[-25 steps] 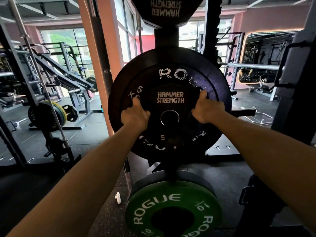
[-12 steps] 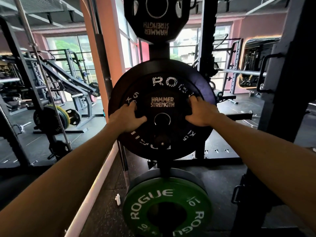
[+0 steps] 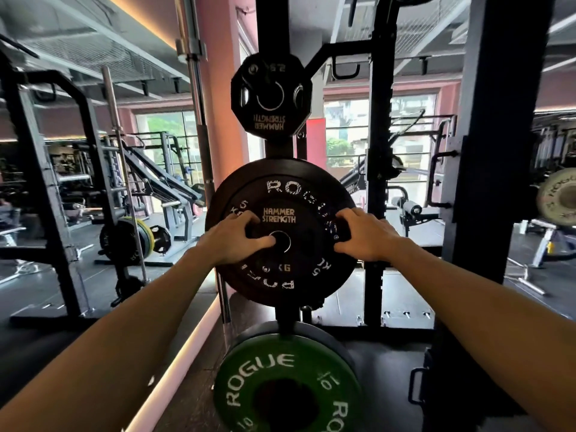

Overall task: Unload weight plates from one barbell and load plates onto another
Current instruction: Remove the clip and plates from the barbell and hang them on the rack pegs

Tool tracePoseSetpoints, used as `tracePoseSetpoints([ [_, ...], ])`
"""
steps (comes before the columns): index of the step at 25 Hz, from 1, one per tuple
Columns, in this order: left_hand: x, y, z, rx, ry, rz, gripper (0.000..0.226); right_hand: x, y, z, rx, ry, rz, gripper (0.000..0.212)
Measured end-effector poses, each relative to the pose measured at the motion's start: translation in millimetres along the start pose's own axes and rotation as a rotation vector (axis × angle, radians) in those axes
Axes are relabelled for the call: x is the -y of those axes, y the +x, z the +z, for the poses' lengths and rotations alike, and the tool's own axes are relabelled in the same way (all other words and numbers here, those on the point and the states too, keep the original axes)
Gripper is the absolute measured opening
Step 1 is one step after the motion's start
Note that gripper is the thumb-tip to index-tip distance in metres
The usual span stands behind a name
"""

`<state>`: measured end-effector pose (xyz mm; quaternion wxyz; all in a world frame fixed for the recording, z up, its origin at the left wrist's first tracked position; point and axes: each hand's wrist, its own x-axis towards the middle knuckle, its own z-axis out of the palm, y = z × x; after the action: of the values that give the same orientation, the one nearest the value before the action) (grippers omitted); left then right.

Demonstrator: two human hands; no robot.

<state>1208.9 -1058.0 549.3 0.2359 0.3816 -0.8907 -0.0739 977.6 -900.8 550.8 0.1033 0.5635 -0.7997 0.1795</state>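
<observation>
Both arms reach straight forward from the bottom corners, forearms converging on the storage post dead centre. Left hand [image 3: 235,240] sits at 9 o'clock of the small black Hammer Strength plate [image 3: 279,227], fingers curled over its left edge, thumb tip reaching toward the centre hole. Right hand [image 3: 366,235] sits at 3 o'clock, fingers curled over the plate's right edge, knuckles up. Both hands grip the plate — it hangs flat against the larger black Rogue bumper plate [image 3: 282,188] on the same peg, faces touching or nearly so; cannot tell which.

Peg itself is hidden behind the plate hole. Lettering on the bumper is worn and partly covered by the hands; a "5" shows at 10 o'clock and again at 4 o'clock. At 12 o'clock above, a smaller black grip plate [image 3: 271,98] hangs with its logo upside down. At 6 o'clock below, a green Rogue 10 plate [image 3: 286,385] — bottom cut off by the frame edge, and a dark plate behind it is mostly hidden. Far right, a pale Rogue plate [image 3: 559,198] is cropped and blurred. Left background shows a loaded barbell [image 3: 137,235] on a rack, small and soft.
</observation>
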Motion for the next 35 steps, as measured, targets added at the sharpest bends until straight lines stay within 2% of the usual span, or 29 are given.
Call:
tracePoseSetpoints([
  [5,-34.3,-48.8,-27.5,0.016,0.052,-0.014,0.078,-4.6,-42.3,-41.0,0.001,0.005,-0.001,0.083],
  [11,-81.9,-129.1,-50.6,-0.014,-0.006,0.006,0.081,-5.5,-117.5,-76.2,0.035,-0.036,-0.008,0.087],
  [16,-137.7,-204.8,-41.5,-0.024,-0.022,0.051,0.078,-35.0,-218.6,-115.2,0.043,-0.050,0.022,0.093],
  [19,-181.6,-229.9,-42.2,-0.022,-0.073,0.069,0.090,-60.4,-263.7,-146.3,0.033,-0.109,0.053,0.089],
  [24,-274.1,-247.8,-42.0,-0.016,-0.104,0.159,0.079,-123.0,-329.2,-201.0,0.011,-0.103,0.152,0.085],
  [27,-321.6,-245.3,-29.4,0.015,-0.115,0.200,0.081,-164.5,-352.7,-225.3,-0.005,-0.118,0.202,0.084],
  [32,-422.1,-224.5,12.4,0.037,-0.141,0.252,0.076,-263.8,-379.2,-255.2,0.009,-0.098,0.282,0.087],
  [35,-476.9,-207.5,41.0,0.027,-0.195,0.252,0.073,-325.7,-380.8,-267.6,-0.021,-0.096,0.276,0.079],
])
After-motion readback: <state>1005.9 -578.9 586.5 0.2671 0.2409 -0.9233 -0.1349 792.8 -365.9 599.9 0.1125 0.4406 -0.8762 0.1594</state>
